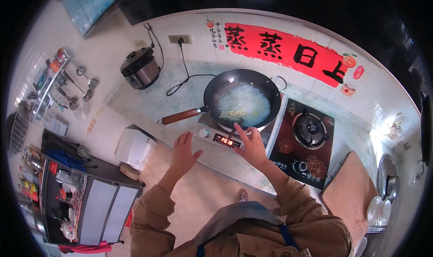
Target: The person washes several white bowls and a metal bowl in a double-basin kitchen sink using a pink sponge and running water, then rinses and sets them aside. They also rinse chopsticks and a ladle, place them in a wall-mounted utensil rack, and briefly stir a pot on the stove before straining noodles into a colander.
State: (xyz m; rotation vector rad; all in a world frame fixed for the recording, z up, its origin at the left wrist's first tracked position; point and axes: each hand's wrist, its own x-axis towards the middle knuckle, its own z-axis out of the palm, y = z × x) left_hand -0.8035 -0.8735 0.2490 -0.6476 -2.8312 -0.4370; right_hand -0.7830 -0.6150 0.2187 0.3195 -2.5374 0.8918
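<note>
A dark wok (211,84) with a long wooden handle (181,116) sits on an induction cooker (209,124) with a lit red display. Inside lies steaming, pale cloudy food (245,103) with yellowish bits near the front. A slim dark utensil handle (232,133) leans over the wok's front rim. My right hand (252,145) is beside that handle, index finger stretched towards the rim and thumb apart; no grip shows. My left hand (183,155) hovers, fingers spread and holding nothing, by the counter's front edge, below the wooden handle.
A gas hob (304,145) lies right of the cooker. Farther right are a wooden board (348,186) and stacked white dishes (379,209). An electric pressure cooker (140,67) stands back left, near a looped black cord (182,84). Ladles (86,94) hang on the left wall.
</note>
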